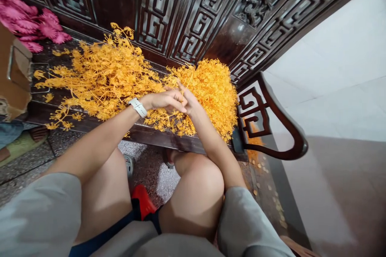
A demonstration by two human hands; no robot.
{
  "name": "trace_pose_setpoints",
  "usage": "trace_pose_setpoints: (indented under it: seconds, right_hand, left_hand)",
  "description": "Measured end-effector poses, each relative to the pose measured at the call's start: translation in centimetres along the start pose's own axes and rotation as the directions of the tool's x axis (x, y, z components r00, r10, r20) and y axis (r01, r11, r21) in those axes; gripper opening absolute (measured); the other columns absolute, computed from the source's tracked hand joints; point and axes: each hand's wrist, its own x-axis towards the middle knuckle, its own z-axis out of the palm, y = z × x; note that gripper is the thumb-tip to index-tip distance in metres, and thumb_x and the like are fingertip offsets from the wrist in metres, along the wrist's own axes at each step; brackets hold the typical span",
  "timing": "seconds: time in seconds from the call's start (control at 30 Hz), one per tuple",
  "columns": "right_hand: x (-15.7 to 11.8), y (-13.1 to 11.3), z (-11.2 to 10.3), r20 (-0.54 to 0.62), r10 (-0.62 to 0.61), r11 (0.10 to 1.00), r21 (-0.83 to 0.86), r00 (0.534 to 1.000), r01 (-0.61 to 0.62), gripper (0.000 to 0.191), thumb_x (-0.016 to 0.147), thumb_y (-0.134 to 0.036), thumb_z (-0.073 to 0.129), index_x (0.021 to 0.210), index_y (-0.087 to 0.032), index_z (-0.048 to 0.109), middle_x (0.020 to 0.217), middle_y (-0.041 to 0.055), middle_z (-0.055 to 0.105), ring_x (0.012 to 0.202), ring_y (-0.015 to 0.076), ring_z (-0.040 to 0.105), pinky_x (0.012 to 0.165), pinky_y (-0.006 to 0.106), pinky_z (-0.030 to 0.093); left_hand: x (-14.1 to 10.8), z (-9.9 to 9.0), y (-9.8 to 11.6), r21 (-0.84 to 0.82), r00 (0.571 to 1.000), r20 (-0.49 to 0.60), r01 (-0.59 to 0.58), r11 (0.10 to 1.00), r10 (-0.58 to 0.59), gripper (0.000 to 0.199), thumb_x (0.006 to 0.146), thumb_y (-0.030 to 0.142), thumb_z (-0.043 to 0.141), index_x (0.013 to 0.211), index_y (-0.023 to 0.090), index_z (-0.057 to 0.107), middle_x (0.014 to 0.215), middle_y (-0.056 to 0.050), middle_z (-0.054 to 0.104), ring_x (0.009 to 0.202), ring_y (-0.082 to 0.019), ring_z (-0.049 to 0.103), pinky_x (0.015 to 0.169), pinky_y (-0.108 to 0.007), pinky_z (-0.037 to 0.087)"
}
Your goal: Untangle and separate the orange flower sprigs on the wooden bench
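My left hand, with a white watch on its wrist, is at the middle of the dark wooden bench. Its fingers are bent together and meet my right hand above the yellow flowers. What lies between the fingers is too small to make out. The right hand's fingers are partly hidden by the left. A loose, stemmy heap of yellow flowers spreads to the left of the hands. Just right of them stands a denser yellow pile.
Pink flowers and a cardboard box are at the left. Behind the bench rises a carved wooden back; its curved armrest is on the right. A person's foot shows at lower left.
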Motion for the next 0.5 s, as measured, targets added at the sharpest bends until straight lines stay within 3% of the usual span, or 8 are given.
trace_pose_setpoints:
  seconds: [0.07,0.13,0.23,0.37,0.43,0.5]
  right_hand:
    - [-0.4,-0.5,0.5,0.011,0.027,0.996,0.09,1.0,-0.028,0.049,0.092,-0.072,0.063,0.092,-0.023,0.061,0.075,0.0032,0.066,0.073,0.0203,0.066,0.067,0.035,0.06]
    - [-0.9,-1.3,0.7,0.011,-0.002,0.983,0.181,1.0,0.0,0.04,0.093,-0.063,0.066,0.096,-0.023,0.063,0.078,0.0021,0.069,0.073,0.018,0.065,0.066,0.032,0.059]
    - [-1.4,-2.1,0.1,0.007,-0.077,0.968,0.24,0.997,0.073,0.026,0.093,-0.046,0.073,0.102,-0.023,0.065,0.078,-0.0026,0.067,0.064,0.0108,0.057,0.06,0.024,0.052]
    - [-1.5,-2.5,-2.0,-0.128,-0.214,0.954,0.186,0.968,0.236,0.03,0.091,-0.047,0.076,0.104,-0.024,0.062,0.068,-0.0079,0.05,0.055,0.006,0.044,0.053,0.019,0.042]
    - [-1.5,-2.6,-3.0,-0.265,-0.301,0.935,0.107,0.916,0.338,0.034,0.093,-0.053,0.073,0.106,-0.025,0.061,0.07,-0.0068,0.049,0.058,0.0077,0.045,0.057,0.021,0.045]
    - [-1.6,-2.7,-3.7,-0.365,-0.352,0.916,0.055,0.862,0.398,0.029,0.095,-0.05,0.067,0.109,-0.025,0.06,0.075,-0.0044,0.053,0.066,0.0104,0.051,0.065,0.024,0.05]
  left_hand:
    - [0.6,0.4,-0.7,0.07,0.994,0.111,0.01,0.998,-0.018,0.051,0.072,0.05,0.088,0.052,0.022,0.05,0.052,0.002,0.035,0.045,-0.011,0.026,0.047,-0.03,0.018]
    - [1.1,0.9,-1.5,0.131,0.979,0.201,-0.004,0.991,-0.023,0.05,0.071,0.052,0.091,0.052,0.022,0.056,0.052,0.0,0.041,0.045,-0.012,0.032,0.047,-0.032,0.024]
    - [1.5,1.4,-2.2,0.199,0.973,0.232,-0.044,0.979,-0.003,0.041,0.072,0.052,0.092,0.059,0.022,0.068,0.057,-0.003,0.054,0.048,-0.015,0.043,0.05,-0.033,0.034]
    - [1.1,1.0,-1.9,0.245,0.994,0.089,-0.079,0.966,0.059,0.034,0.086,0.054,0.079,0.077,0.021,0.078,0.07,-0.006,0.065,0.059,-0.018,0.055,0.056,-0.033,0.041]
    - [0.7,0.5,-1.6,0.267,0.994,-0.007,-0.105,0.958,0.111,0.03,0.089,0.05,0.076,0.084,0.021,0.078,0.081,-0.006,0.07,0.07,-0.019,0.061,0.065,-0.032,0.046]
    - [0.5,0.2,-1.3,0.182,0.981,-0.126,-0.123,0.975,0.148,0.02,0.085,0.039,0.079,0.093,0.021,0.075,0.095,-0.007,0.074,0.085,-0.02,0.067,0.075,-0.033,0.051]
